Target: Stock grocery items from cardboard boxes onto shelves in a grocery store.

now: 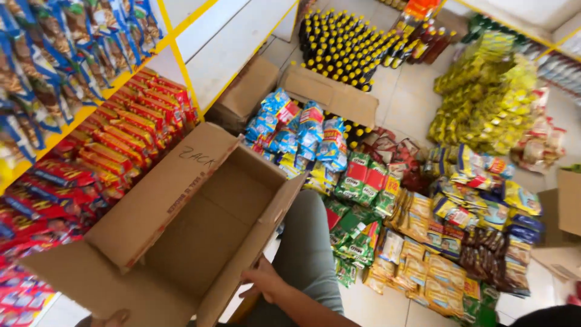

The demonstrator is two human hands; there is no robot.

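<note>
Right hand [263, 280] clamped, fingers curled, on the near side wall of an open, empty cardboard box [181, 224]; left hand [114, 317] barely in view at the bottom edge, fingertips pressed against the box's lower corner, closure of that grip impossible to tell. Box tilted, flaps spread, between both grips. Just beyond the right grip, a grey trouser leg [308, 242]; further out on the tiled floor [405, 97], heaps of green sachets [363, 178], blue snack packs [302, 130], dark yellow-capped bottles [342, 45]. Left of the box, shelves [200, 36] with red packets [121, 139]
</note>
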